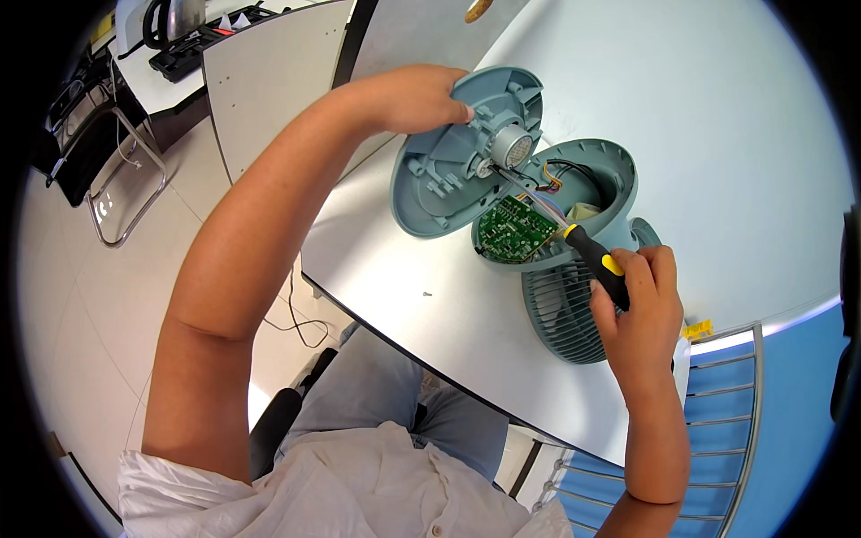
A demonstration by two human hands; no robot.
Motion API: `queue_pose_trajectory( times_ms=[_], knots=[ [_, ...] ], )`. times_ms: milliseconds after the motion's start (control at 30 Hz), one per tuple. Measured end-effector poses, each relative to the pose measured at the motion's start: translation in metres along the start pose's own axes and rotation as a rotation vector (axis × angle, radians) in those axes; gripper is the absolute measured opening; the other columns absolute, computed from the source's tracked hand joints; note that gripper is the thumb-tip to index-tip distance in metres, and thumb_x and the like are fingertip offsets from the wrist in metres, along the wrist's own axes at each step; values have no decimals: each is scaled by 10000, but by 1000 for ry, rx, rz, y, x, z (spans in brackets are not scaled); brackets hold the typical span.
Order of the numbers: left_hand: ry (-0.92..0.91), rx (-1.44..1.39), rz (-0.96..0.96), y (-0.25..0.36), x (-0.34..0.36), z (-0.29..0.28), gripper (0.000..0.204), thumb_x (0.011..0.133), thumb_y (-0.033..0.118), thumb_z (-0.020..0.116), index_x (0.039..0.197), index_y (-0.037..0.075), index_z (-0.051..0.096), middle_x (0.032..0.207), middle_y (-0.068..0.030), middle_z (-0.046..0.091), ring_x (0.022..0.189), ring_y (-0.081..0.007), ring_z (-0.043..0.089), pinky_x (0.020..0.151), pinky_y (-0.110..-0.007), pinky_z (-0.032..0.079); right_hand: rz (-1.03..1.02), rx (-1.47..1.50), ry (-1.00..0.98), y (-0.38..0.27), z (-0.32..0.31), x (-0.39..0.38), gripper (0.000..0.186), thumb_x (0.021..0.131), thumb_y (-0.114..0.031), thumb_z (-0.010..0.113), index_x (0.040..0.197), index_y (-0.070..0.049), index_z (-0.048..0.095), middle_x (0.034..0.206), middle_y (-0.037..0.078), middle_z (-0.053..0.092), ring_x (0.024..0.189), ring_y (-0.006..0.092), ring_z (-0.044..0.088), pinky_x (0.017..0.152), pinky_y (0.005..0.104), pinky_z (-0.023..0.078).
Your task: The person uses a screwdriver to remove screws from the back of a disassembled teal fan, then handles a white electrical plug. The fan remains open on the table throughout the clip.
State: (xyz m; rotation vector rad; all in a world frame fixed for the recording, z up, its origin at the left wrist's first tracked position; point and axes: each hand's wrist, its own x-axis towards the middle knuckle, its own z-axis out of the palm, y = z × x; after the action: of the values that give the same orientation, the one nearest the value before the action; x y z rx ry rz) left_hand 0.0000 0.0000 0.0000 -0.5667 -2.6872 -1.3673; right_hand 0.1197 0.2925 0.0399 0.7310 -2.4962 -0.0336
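Fan housing (619,220) lies opened up on white desk (377,269), grille (565,309) just below it (nearer wearer). L hand (426,99), up & left of housing, pinches edge of grey-green cover (421,197), thumb on inner side; cover's tilted, overlapping housing's L side. R hand (644,300), lower R of housing, closed round black/yellow screwdriver (592,255); shaft cuts across housing opening, tip by cover's round metal motor (512,146), exact contact can't tell. Green circuit board (516,235) in housing's L end, wires (552,179) looped behind shaft. Loose screw (427,294) lower L of housing. Metal rack (752,394) lower R of it; chair (117,170), kettle (177,22) & black tool case (193,56) well off, far L. Board markings too small to read.
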Motion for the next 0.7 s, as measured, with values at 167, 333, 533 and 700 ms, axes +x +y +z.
queue_pose_trajectory(
  times_ms=[167,333,533,700],
  knots=[
    [26,6,-1,-2,-2,3,371,896,191,529,1225,20,517,1022,-142,642,923,-234,610,853,-338,462,-21,13,34,2,3,-3,352,683,-75,723,999,-24,578,922,119,491,753,282,563,603,351,490],
    [10,3,-1,2,-3,1,374,895,189,528,1228,21,516,1024,-144,641,925,-237,611,858,-340,461,-3,35,50,1,8,-6,350,686,-74,724,997,-23,573,924,123,488,752,290,560,617,352,489],
    [19,14,-1,-1,-2,3,378,886,184,530,1226,18,518,1028,-150,640,939,-246,610,872,-346,459,130,154,-47,-1,2,1,270,747,-140,694,955,-20,571,866,143,526,752,307,561,600,377,465],
    [22,26,8,1,-3,2,385,883,183,528,1234,26,516,1046,-152,637,950,-255,607,884,-350,453,397,204,-255,-5,-9,15,235,788,-178,671,942,-28,575,820,155,543,741,315,556,619,383,451]
  ],
)
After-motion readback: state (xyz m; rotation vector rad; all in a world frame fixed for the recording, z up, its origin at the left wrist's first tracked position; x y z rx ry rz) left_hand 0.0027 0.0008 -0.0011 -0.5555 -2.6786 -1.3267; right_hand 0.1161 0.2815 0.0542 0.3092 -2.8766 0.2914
